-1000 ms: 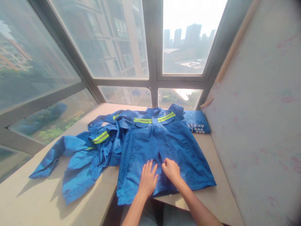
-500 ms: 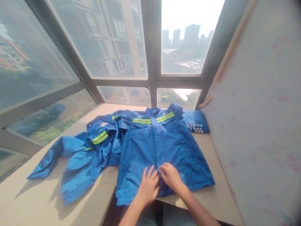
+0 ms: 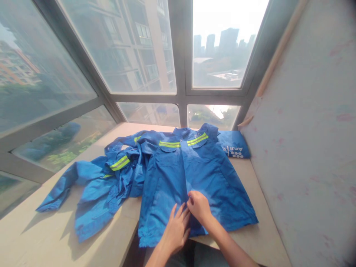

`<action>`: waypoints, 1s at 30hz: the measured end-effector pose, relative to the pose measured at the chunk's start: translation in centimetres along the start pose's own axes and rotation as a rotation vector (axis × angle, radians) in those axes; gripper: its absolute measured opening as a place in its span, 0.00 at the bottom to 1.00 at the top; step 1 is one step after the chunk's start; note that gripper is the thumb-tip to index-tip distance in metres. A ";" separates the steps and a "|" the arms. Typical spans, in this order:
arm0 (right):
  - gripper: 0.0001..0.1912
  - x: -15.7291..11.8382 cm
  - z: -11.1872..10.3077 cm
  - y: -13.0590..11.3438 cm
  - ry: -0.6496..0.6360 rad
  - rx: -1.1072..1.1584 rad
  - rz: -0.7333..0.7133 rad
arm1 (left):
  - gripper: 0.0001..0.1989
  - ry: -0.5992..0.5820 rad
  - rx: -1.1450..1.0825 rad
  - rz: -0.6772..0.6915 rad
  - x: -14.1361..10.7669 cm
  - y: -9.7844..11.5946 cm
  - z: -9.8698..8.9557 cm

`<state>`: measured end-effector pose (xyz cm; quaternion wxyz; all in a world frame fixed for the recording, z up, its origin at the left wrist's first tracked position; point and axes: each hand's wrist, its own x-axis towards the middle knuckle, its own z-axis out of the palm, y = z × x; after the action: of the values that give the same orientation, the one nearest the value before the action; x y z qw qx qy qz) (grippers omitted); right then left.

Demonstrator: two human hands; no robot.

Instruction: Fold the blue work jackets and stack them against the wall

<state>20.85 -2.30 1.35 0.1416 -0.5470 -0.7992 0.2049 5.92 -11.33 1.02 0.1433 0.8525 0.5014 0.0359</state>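
A blue work jacket [image 3: 169, 185] with yellow-green reflective stripes lies spread out, its collar towards the window and its hem towards me. My left hand [image 3: 178, 226] rests on the lower front beside the centre line, fingers stretched out over the cloth. Just to its right, my right hand [image 3: 199, 208] is pinched at the jacket's front placket; whether a zip pull is between the fingertips is hidden. The two hands nearly touch. A second blue jacket [image 3: 94, 200] lies crumpled to the left, partly under or against the first one.
Both jackets lie on a pale sill-like surface [image 3: 111, 237] with a gap at its front edge. A folded blue item [image 3: 236, 142] with white lettering lies at the back right. Windows [image 3: 144, 48] rise behind, and a patterned wall [image 3: 306, 148] stands on the right.
My left hand has slid slightly towards the hem. My right hand has drawn a little closer to the placket, its fingers more tightly closed. The view has shifted slightly.
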 end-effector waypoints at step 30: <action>0.31 2.3 1.9 6.0 0.064 -0.155 -0.258 | 0.27 0.350 0.468 -0.888 2.5 -30.1 -10.3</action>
<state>24.02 1.44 -3.19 0.1493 -0.4552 -0.8715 0.1051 -20.40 6.68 2.27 -0.1351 0.5487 0.8251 0.0005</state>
